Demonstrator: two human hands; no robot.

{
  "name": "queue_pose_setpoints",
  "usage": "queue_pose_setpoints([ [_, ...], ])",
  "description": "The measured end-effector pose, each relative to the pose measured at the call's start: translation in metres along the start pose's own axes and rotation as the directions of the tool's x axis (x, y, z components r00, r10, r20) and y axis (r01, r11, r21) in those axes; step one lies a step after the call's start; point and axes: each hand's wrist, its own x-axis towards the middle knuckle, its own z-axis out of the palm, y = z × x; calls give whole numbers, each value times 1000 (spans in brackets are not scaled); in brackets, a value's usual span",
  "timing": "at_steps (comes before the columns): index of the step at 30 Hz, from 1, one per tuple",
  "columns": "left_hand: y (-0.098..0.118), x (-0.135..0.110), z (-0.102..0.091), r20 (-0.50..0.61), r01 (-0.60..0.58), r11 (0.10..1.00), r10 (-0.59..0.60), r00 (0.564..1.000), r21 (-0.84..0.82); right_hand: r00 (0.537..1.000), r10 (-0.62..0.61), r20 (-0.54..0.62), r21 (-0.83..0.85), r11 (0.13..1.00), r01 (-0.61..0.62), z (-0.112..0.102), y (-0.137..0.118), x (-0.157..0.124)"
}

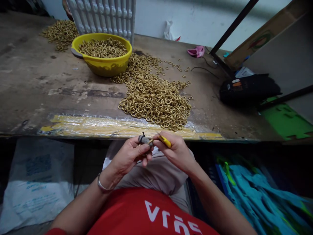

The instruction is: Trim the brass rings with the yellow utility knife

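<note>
My left hand (130,153) is closed in front of the table edge, thumb pressed toward the forefinger. A grey wrap (146,139) with a black tied band sits at that forefinger. Pinched at the fingertips is a small brass-coloured ring (150,141), seen nearly edge-on and partly hidden. My right hand (177,151) is closed around a small tool with a yellow handle (165,141); its thin tip is blurred, so its kind is unclear. The right fingertips meet the ring at the left hand. Just beyond both hands lies a large pile of brass-coloured rings (156,98).
A yellow basin (105,62) full of rings stands behind the pile, before a ribbed grey panel (105,16). Another ring pile (61,32) lies far left, near part of a person's hand (67,9). At right are a black bag (249,89) and metal bars.
</note>
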Motion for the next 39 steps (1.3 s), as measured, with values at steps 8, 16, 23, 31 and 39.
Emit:
queue_pose_setpoints([
  [8,-7,-5,1,-86,-164,974,179,980,155,999,34,-13,-551,834,-36,12,-2,-21],
  [16,-5,-3,0,-138,-166,894,242,960,416,998,63,-1,-641,766,-49,16,0,-20],
  [23,6,-9,3,-117,-148,829,248,962,539,991,126,-49,-770,627,-117,14,22,-4],
  [31,0,-7,-1,-57,-16,974,30,998,227,960,173,-219,-774,568,-279,-10,64,23],
  [39,-1,9,-17,-129,-41,998,36,991,-38,968,179,-176,-742,622,-249,-6,71,41],
])
